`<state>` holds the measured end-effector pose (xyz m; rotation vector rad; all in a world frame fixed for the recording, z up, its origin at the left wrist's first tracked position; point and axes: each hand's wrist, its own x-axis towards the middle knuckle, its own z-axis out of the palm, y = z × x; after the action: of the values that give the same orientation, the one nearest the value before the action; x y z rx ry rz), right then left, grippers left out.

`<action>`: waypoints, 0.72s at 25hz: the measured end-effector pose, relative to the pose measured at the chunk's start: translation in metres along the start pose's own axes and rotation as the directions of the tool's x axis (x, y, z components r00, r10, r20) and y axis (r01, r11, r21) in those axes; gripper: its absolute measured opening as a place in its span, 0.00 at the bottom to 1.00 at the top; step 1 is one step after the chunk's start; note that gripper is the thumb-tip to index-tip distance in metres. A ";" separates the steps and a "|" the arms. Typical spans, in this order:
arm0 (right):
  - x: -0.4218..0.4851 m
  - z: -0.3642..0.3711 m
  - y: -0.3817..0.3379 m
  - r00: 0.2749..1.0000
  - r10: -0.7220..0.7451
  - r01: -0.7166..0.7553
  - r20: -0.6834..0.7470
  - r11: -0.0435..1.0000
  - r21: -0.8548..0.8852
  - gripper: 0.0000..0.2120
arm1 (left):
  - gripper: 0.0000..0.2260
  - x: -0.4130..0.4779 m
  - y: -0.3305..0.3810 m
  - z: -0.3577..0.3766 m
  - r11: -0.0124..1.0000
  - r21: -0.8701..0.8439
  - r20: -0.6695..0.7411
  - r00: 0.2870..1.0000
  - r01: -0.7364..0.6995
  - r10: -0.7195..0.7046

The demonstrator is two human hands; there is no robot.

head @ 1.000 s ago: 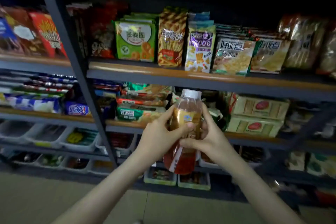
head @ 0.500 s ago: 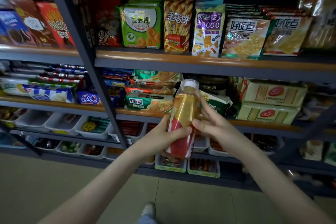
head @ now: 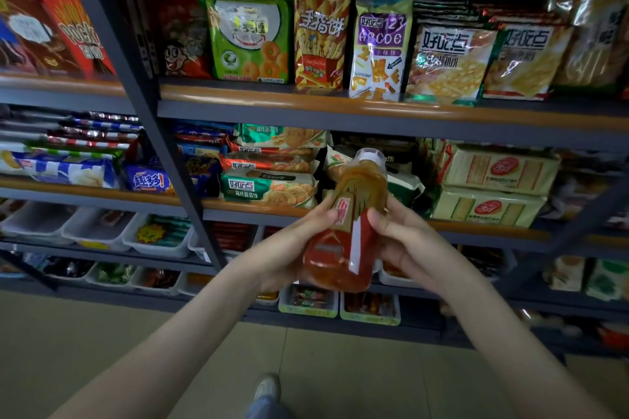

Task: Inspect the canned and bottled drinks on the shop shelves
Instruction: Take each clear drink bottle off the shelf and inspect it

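**A:** Right, centre of the action is a clear plastic bottle of amber drink with a red-and-gold label (head: pixel 343 241). It's up in the air between both hands, out in front of the middle dark-metal shelf with its orange edge strip (head: pixel 493 228), and touching none of it.

**B:** And it's tilted, white screw cap (head: pixel 371 156) leaning up and to the right. I'd say that angle turns the label towards the eyes for reading.

**A:** The left hand (head: pixel 289 248) wraps the lower body, thumb laid across the label. That looks like the carrying grip.

**B:** The right hand (head: pixel 412 245) pinches the opposite side with its fingers curled in. It's placed to twist the bottle round, I reckon.

**A:** Just left of the bottle, a green biscuit packet (head: pixel 269 189) lies flat on that shelf.

**B:** Snacks everywhere, and no cans that I can see. White plastic trays (head: pixel 153 245) sit on the shelf below.
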<state>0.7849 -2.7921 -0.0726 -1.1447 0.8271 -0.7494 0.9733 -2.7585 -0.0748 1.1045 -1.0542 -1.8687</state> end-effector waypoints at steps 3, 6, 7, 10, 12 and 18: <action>-0.001 -0.009 -0.009 0.999 0.022 -0.011 0.047 0.974 -0.228 0.43 | 0.26 0.006 0.011 0.006 0.999 -0.050 -0.135 0.991 0.018 -0.024; -0.001 0.001 -0.005 0.990 0.013 0.038 0.142 0.935 -0.352 0.55 | 0.16 0.014 0.021 0.007 0.987 -0.136 -0.204 0.972 0.089 -0.116; 0.001 0.003 -0.001 0.988 -0.019 0.087 0.156 0.894 -0.440 0.56 | 0.15 0.017 0.024 0.006 0.984 -0.144 -0.223 0.965 0.106 -0.137; 0.013 0.005 0.009 0.987 -0.096 0.147 0.131 0.872 -0.468 0.54 | 0.16 0.019 0.035 -0.002 0.979 -0.131 -0.262 0.947 0.154 -0.184; 0.020 0.006 0.008 0.984 -0.091 0.139 0.150 0.926 -0.351 0.52 | 0.18 0.019 0.040 -0.010 0.987 -0.076 -0.268 0.951 0.141 -0.156; 0.057 0.027 -0.022 0.989 -0.123 0.122 -0.075 0.992 -0.017 0.40 | 0.34 0.008 0.053 -0.037 0.634 0.759 -0.114 0.926 -0.152 0.359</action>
<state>0.8342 -2.8334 -0.0560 -1.1923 0.8314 -0.8957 1.0132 -2.7979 -0.0412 1.4873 -1.7838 -0.9996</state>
